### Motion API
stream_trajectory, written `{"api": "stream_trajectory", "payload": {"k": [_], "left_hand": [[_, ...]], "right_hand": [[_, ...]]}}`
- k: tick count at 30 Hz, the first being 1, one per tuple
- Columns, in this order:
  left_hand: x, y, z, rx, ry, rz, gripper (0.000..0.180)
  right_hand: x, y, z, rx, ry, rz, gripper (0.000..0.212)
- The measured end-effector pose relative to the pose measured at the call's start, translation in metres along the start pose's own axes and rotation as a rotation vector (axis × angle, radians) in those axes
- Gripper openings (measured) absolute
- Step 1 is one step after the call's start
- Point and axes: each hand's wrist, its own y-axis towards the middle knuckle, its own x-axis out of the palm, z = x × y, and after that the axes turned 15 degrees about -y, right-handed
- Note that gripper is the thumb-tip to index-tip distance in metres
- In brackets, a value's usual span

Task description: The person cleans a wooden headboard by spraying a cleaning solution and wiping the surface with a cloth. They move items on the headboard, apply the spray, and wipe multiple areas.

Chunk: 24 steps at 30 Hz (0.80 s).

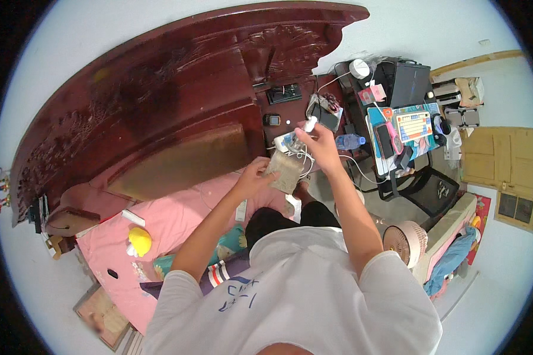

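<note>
Your left hand (pixel 256 175) is closed on the left edge of a flat, greyish-tan pouch (pixel 284 170), fingers curled over its upper corner and thumb beneath; the pouch hangs in front of your chest, above your knees and the edge of the pink bed (pixel 172 219), its long axis running roughly up and down and tilted a little to the right. Your right hand (pixel 318 144) is raised just above and to the right of the pouch, fingers pinched together on a small white plug (pixel 310 125) whose thin white cable (pixel 305 158) loops down beside the pouch's right edge. The plug lies up and right of the pouch, near but not touching it as far as can be told; the right hand is the nearer to the plug, the left the nearer to the pouch. Just behind both hands sits a white power strip (pixel 285 142) with cords. Further items: dark carved wooden headboard (pixel 160 89) to your left; black small device (pixel 272 120) on the wood ledge; clear water bottle (pixel 350 141); desk (pixel 397 127) with a colourful keyboard (pixel 413 125) and black monitor (pixel 410 83); black chair (pixel 429 189); pink-white fan (pixel 404 241) at lower right; yellow toy (pixel 140 241) on the bed.
</note>
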Motion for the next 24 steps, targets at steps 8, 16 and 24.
{"api": "stream_trajectory", "payload": {"k": [8,16,24], "left_hand": [[0.027,-0.037,0.032,0.217,0.396,-0.021,0.036],[0.024,-0.045,0.031,0.362,0.195,0.179,0.032],[0.063,-0.024,0.046,0.458,-0.054,0.434,0.02]], "right_hand": [[0.019,-0.019,-0.06,-0.223,-0.146,-0.481,0.032],[0.017,-0.043,-0.053,-0.12,-0.038,-0.152,0.054],[0.049,-0.095,0.023,0.426,0.853,-0.338,0.059]]}}
